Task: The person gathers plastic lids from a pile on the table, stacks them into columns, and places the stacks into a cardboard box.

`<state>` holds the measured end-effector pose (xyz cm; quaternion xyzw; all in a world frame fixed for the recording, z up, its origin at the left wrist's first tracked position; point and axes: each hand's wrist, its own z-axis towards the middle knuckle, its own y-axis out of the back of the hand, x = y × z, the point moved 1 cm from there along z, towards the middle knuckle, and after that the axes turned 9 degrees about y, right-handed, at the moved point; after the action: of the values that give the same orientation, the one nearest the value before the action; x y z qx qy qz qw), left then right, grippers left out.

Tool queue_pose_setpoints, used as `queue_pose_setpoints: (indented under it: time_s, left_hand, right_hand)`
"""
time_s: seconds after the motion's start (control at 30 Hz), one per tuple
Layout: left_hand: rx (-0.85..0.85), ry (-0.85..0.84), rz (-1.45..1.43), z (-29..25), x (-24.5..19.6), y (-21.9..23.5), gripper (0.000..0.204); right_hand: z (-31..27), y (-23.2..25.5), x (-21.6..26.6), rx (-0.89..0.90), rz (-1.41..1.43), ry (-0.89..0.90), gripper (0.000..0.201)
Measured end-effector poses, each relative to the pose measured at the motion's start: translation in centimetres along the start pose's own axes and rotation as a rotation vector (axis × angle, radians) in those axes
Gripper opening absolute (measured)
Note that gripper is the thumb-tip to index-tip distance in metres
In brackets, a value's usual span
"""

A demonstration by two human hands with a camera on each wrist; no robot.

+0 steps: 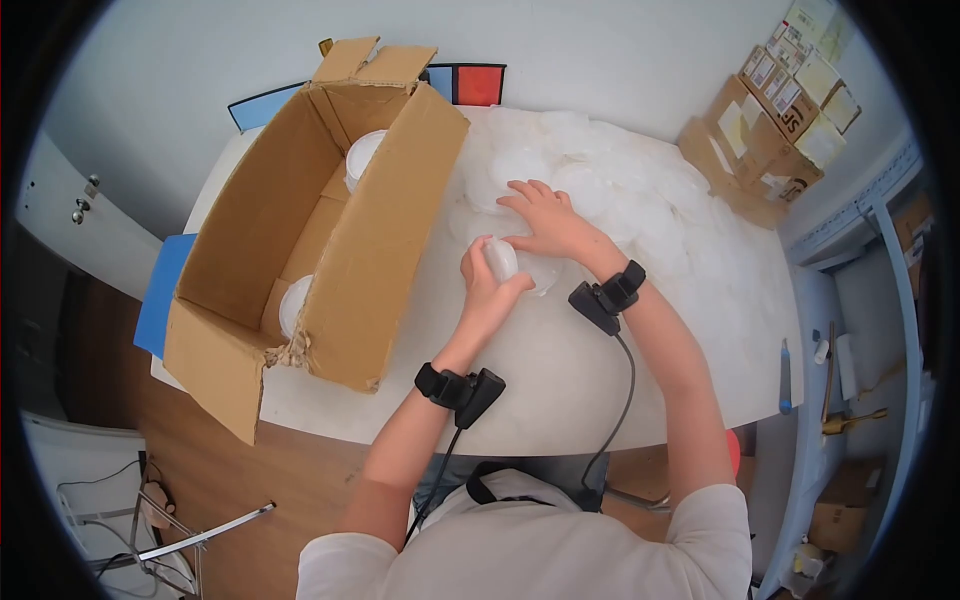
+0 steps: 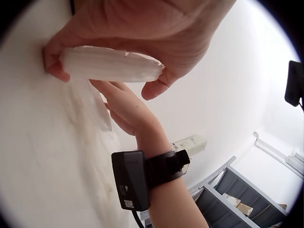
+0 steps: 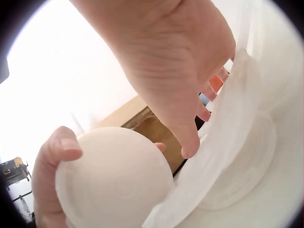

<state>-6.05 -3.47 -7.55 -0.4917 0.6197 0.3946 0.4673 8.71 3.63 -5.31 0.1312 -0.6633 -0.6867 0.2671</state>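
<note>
My left hand (image 1: 487,295) grips a short stack of round translucent plastic lids (image 2: 114,64) between thumb and fingers, tipped on edge above the table. The right wrist view shows the broad face of that stack. Just beyond it, my right hand (image 1: 555,225) reaches over the loose lids with its fingers spread apart. In the right wrist view its thumb (image 3: 190,148) is right at the edge of a tilted translucent lid (image 3: 216,133). Another clear lid (image 1: 541,272) lies on the table below the right hand.
A long open cardboard box (image 1: 385,260) stands on the left, with white round plastic pieces (image 1: 366,155) inside. A spread heap of translucent lids (image 1: 640,210) covers the table's right side. Taped cartons (image 1: 765,130) are stacked in the back right corner. Shelving (image 1: 905,260) borders the right.
</note>
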Motion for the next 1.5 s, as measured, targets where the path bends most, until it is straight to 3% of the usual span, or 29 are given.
queue_pose_setpoints:
  time_s: [0.07, 0.13, 0.27, 0.33, 0.37, 0.43, 0.47, 0.57, 0.7, 0.77, 0.93, 1.0, 1.03, 1.1, 1.13, 1.2, 1.23, 1.3, 1.4, 1.5]
  left_hand:
    - [-0.011, -0.007, 0.028, 0.0, 0.1, -0.1, 0.079]
    - [-0.022, -0.019, 0.063, -0.2, 0.0, -0.1, 0.079]
    - [-0.015, 0.004, 0.079, -0.1, -0.2, -0.1, 0.081]
    - [-0.019, -0.014, 0.087, 0.0, 0.1, -0.1, 0.081]
    - [-0.002, -0.014, 0.092, 0.1, 0.2, -0.1, 0.082]
    - [0.000, -0.030, 0.095, 0.3, 0.6, -0.1, 0.083]
    - [-0.001, -0.028, 0.097, 0.4, 1.0, -0.3, 0.084]
    - [-0.007, -0.056, 0.112, 0.7, 1.7, -0.3, 0.085]
    - [0.008, -0.082, 0.138, 0.8, 2.1, -0.4, 0.084]
    - [0.001, -0.079, 0.130, 0.7, 1.9, -0.3, 0.083]
    - [-0.027, -0.112, 0.157, 0.1, 1.8, -0.3, 0.081]
    - [-0.040, -0.114, 0.146, 0.0, 1.4, -0.2, 0.077]
    - [-0.037, -0.106, 0.145, -0.2, 1.3, -0.2, 0.077]
    - [-0.022, -0.074, 0.142, -0.2, 1.1, -0.3, 0.077]
    - [-0.020, -0.070, 0.138, -0.3, 1.1, -0.3, 0.077]
    - [0.002, -0.054, 0.117, -0.3, 1.0, -0.3, 0.078]
    - [0.000, -0.054, 0.115, -0.3, 0.8, -0.3, 0.078]
    - [0.002, -0.032, 0.118, -0.4, 0.7, -0.2, 0.078]
    - [0.008, -0.033, 0.123, -0.3, 0.8, -0.2, 0.078]
    - [0.008, -0.024, 0.125, -0.2, 0.7, -0.3, 0.078]
  right_hand:
    - [-0.2, 1.5, 0.2, 0.034, 0.025, 0.030, 0.059]
    - [1.8, 3.7, -1.2, 0.018, 0.448, -0.127, 0.065]
    - [5.9, 4.9, -3.6, 0.005, 0.208, -0.099, 0.083]
    - [7.8, 4.3, -4.5, 0.189, 0.064, -0.154, 0.103]
    - [8.6, 4.2, -4.8, 0.179, 0.056, -0.140, 0.103]
    - [10.1, 3.9, -5.6, 0.338, -0.013, -0.190, 0.114]
    - [10.9, 3.3, -6.6, 0.328, -0.023, -0.176, 0.114]
    - [12.9, 1.2, -10.6, 0.029, 0.255, -0.284, 0.110]
    - [13.6, -0.9, -13.8, 0.152, 0.200, -0.401, 0.105]
    - [13.1, -0.3, -12.8, 0.238, 0.015, -0.334, 0.098]
    - [12.8, -0.1, -13.1, 0.287, 0.021, -0.291, 0.096]
    - [12.3, 1.9, -12.4, 0.209, 0.304, -0.223, 0.098]
    - [11.8, 3.0, -11.8, 0.215, 0.308, -0.227, 0.098]
    - [11.2, 4.5, -10.7, 0.233, 0.651, -0.297, 0.103]
    - [11.3, 4.2, -10.7, 0.238, 0.651, -0.300, 0.103]
    - [11.8, 3.4, -10.5, 0.420, 0.698, -0.147, 0.107]
    - [12.0, 3.4, -9.7, 0.421, 0.696, -0.146, 0.107]
    - [12.1, 3.0, -7.8, 0.671, 0.475, -0.091, 0.106]
    - [12.0, 3.1, -6.3, 0.742, 0.361, -0.101, 0.102]
    - [11.9, 2.7, -5.6, 0.632, 0.359, -0.076, 0.097]
